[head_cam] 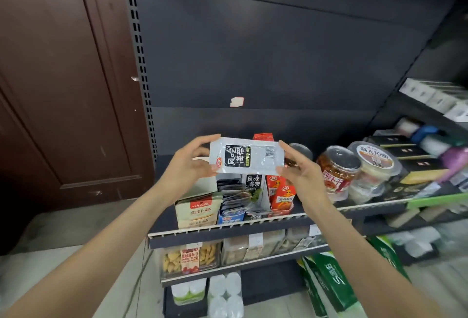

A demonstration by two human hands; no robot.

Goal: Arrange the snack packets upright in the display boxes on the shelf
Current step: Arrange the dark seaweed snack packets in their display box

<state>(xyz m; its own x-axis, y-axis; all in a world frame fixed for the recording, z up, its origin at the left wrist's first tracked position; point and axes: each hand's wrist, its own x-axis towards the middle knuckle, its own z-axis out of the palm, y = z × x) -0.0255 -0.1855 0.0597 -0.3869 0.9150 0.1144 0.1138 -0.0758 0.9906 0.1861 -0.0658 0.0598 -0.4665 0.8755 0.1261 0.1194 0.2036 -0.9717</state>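
Clear plastic snack packet (247,156) held sideways, left hand (188,167) and right hand (300,174) pinching its ends above the middle display box (255,201). Risk: slumped packets (234,197) block insertion.

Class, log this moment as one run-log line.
both hands hold seaweed packet sideways | above display box | not yet placed

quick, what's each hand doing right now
Left hand: pinching the left end of the clear plastic snack packet with a black label.
Right hand: pinching that packet's right end.
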